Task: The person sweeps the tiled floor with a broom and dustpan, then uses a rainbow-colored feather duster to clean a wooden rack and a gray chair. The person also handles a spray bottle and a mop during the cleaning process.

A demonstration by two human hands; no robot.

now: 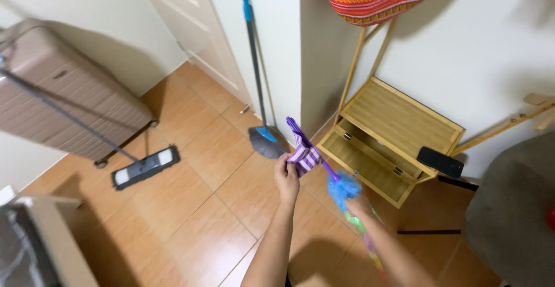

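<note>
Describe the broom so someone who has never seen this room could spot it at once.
Find the white wall corner beside the door. The broom leans upright against it, grey bristle head on the tiled floor. Unlike the flat mop propped by the suitcase, it has a blue-tipped dark handle and blue collar.

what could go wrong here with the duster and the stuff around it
The left hand grips the purple handle while the right hand is at the blue duster head; a hard tug might pull them apart. Swinging it could knock the phone off the bamboo shelf, or topple the leaning broom.
</note>
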